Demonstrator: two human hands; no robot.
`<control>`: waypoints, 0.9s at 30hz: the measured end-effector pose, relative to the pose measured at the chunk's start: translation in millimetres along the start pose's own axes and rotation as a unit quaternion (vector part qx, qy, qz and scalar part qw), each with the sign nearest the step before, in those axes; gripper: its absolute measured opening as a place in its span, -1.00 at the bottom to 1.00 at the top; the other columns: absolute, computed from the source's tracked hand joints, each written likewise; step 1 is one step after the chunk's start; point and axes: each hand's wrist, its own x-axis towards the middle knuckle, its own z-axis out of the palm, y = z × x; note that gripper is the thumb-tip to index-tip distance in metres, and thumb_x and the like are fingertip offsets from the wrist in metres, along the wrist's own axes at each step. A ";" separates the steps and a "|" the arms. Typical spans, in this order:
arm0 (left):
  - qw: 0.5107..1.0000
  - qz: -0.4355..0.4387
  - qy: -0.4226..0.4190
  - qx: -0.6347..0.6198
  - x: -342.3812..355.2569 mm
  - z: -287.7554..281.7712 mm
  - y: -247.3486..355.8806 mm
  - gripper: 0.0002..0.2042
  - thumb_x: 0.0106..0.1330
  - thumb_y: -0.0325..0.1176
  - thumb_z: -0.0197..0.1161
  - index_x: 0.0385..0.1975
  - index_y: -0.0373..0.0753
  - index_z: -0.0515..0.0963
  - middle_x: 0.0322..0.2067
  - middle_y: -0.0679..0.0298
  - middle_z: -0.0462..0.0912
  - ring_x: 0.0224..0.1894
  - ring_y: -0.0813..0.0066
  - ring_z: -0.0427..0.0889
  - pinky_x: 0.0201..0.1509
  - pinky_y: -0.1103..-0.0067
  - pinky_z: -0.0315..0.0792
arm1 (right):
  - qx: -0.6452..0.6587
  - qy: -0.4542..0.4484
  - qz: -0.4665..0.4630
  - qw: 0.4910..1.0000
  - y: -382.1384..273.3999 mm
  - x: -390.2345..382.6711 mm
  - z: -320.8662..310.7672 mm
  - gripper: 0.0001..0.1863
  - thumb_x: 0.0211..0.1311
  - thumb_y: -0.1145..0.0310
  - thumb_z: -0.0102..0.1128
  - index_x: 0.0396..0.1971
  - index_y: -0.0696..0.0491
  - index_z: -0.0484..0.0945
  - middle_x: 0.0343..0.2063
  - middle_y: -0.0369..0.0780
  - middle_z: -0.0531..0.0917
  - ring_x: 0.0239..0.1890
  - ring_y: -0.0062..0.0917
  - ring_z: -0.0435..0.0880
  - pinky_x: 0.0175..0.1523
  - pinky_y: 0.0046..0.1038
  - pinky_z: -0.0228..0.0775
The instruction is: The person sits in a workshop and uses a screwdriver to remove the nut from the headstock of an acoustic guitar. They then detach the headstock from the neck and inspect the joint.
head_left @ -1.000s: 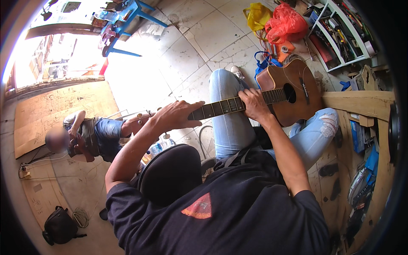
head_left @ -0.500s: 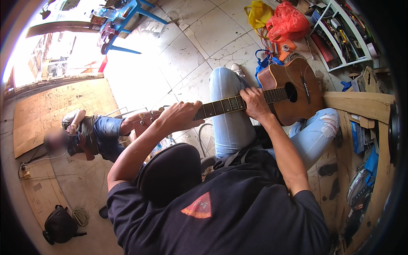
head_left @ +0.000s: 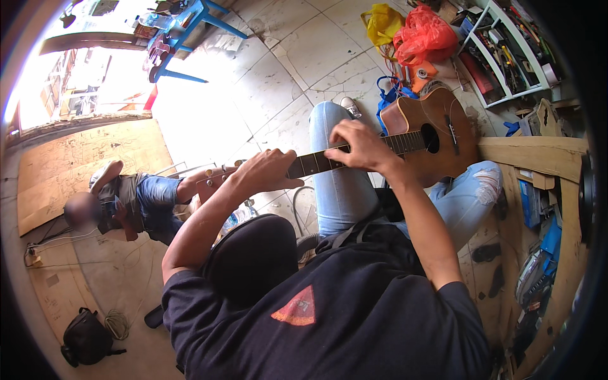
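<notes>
An acoustic guitar (head_left: 456,136) with a brown wooden body lies across my lap, its neck pointing to the left. My left hand (head_left: 269,171) is wrapped over the neck near the headstock (head_left: 214,182), palm down. Over the dark fretboard (head_left: 310,164), my right hand (head_left: 362,147) is bent with its fingertips down at the strip above my thigh. Those fingers are curled together; whatever may be between them is hidden. No strings run along the visible fretboard, though thin loose strands show near the bridge (head_left: 451,131).
A person (head_left: 136,199) sits low at the left beside a plywood sheet (head_left: 76,171). A blue stool (head_left: 183,31) stands far left. Red (head_left: 423,38) and yellow (head_left: 383,24) bags and a white tool rack (head_left: 506,54) are at far right. A wooden bench frame (head_left: 532,152) borders my right.
My right hand has slid left along the neck toward my left hand, its fingers now more bent. My left hand keeps its place on the neck.
</notes>
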 end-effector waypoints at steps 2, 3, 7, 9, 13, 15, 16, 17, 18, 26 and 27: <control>1.000 0.004 0.001 -0.020 0.6 -2.1 -1.0 -0.45 0.17 0.11 0.43 -0.21 -0.34 0.58 -0.54 0.04 0.67 -0.39 0.12 0.72 -0.23 0.28 0.57 | -0.042 -0.053 -0.020 0.997 -15.6 17.3 13.4 -0.57 0.15 0.01 0.36 -0.34 0.14 0.61 -0.33 -0.10 0.67 -0.14 -0.18 0.64 0.06 -0.23 0.43; 0.999 0.006 0.000 -0.035 0.7 -2.3 -2.5 -0.45 0.15 0.11 0.45 -0.24 -0.34 0.60 -0.56 0.05 0.67 -0.41 0.14 0.72 -0.24 0.29 0.57 | -0.059 -0.081 -0.030 0.994 -21.1 23.7 19.7 -0.54 0.16 -0.03 0.36 -0.37 0.14 0.64 -0.34 -0.10 0.69 -0.18 -0.18 0.66 0.03 -0.24 0.46; 0.999 0.018 -0.006 -0.038 4.5 -1.6 -8.8 -0.38 0.07 0.23 0.46 -0.37 -0.37 0.64 -0.54 0.02 0.70 -0.39 0.09 0.73 -0.23 0.28 0.59 | 0.017 -0.245 0.035 0.969 -20.2 48.9 20.5 -0.48 0.18 -0.09 0.33 -0.20 0.12 0.72 -0.29 0.00 0.75 -0.17 -0.13 0.73 0.00 -0.22 0.51; 0.998 0.024 -0.022 -0.046 4.9 -0.6 -12.0 -0.46 0.17 0.14 0.42 -0.31 -0.36 0.65 -0.55 0.09 0.69 -0.42 0.24 0.73 -0.25 0.38 0.58 | 0.014 -0.264 0.035 0.964 -18.4 54.3 23.2 -0.49 0.17 -0.08 0.33 -0.21 0.12 0.72 -0.31 -0.01 0.75 -0.17 -0.13 0.73 0.00 -0.22 0.51; 0.959 -0.016 -0.102 -0.265 10.9 0.6 -31.8 -0.56 0.34 0.02 0.29 -0.26 -0.36 0.65 -0.52 0.17 0.70 -0.42 0.39 0.73 -0.27 0.47 0.57 | 0.018 -0.229 0.010 0.973 -14.1 50.2 30.9 -0.54 0.17 -0.01 0.34 -0.24 0.13 0.73 -0.32 -0.01 0.75 -0.18 -0.13 0.73 0.00 -0.22 0.51; 0.949 -0.015 -0.131 -0.286 15.3 3.0 -37.6 -0.59 0.39 -0.03 0.23 -0.24 -0.37 0.65 -0.49 0.20 0.71 -0.42 0.43 0.73 -0.28 0.47 0.57 | 0.024 -0.220 0.030 0.975 -19.9 46.9 29.4 -0.58 0.16 0.03 0.35 -0.25 0.12 0.73 -0.32 0.00 0.75 -0.18 -0.14 0.73 -0.02 -0.23 0.51; 0.944 -0.015 -0.146 -0.296 15.3 4.6 -38.8 -0.60 0.42 -0.05 0.20 -0.23 -0.37 0.64 -0.48 0.21 0.71 -0.41 0.45 0.72 -0.28 0.47 0.57 | 0.027 -0.216 0.039 0.975 -22.5 45.3 29.0 -0.60 0.16 0.06 0.36 -0.25 0.12 0.73 -0.31 0.00 0.75 -0.18 -0.14 0.74 -0.02 -0.23 0.52; 0.946 -0.040 -0.147 -0.287 16.0 3.8 -35.0 -0.61 0.42 -0.07 0.21 -0.21 -0.37 0.64 -0.47 0.23 0.70 -0.42 0.45 0.72 -0.30 0.49 0.56 | 0.029 -0.207 0.040 0.977 -22.6 44.1 29.2 -0.64 0.16 0.10 0.36 -0.26 0.13 0.73 -0.34 -0.02 0.75 -0.22 -0.18 0.74 -0.05 -0.25 0.52; 0.940 -0.045 -0.154 -0.300 16.7 3.5 -32.4 -0.61 0.42 -0.07 0.20 -0.21 -0.37 0.63 -0.47 0.23 0.70 -0.44 0.45 0.71 -0.32 0.49 0.56 | 0.032 -0.198 0.041 0.979 -21.6 42.3 29.7 -0.67 0.17 0.15 0.36 -0.28 0.13 0.72 -0.37 -0.04 0.75 -0.25 -0.21 0.74 -0.08 -0.27 0.52; 0.922 -0.028 -0.176 -0.344 23.8 6.9 -37.8 -0.58 0.42 -0.05 0.21 -0.21 -0.40 0.62 -0.50 0.20 0.69 -0.51 0.44 0.69 -0.41 0.51 0.56 | 0.123 -0.004 0.046 0.991 4.8 9.1 4.5 -0.76 0.16 0.31 0.34 -0.19 0.08 0.70 -0.24 -0.09 0.75 -0.11 -0.24 0.72 0.09 -0.29 0.52; 0.924 -0.032 -0.174 -0.338 23.0 5.2 -36.0 -0.58 0.42 -0.05 0.21 -0.21 -0.40 0.63 -0.49 0.19 0.70 -0.51 0.44 0.69 -0.41 0.51 0.56 | 0.106 0.002 0.030 0.994 9.7 0.1 -2.3 -0.73 0.15 0.32 0.34 -0.14 0.06 0.69 -0.20 -0.10 0.74 -0.07 -0.25 0.71 0.12 -0.29 0.51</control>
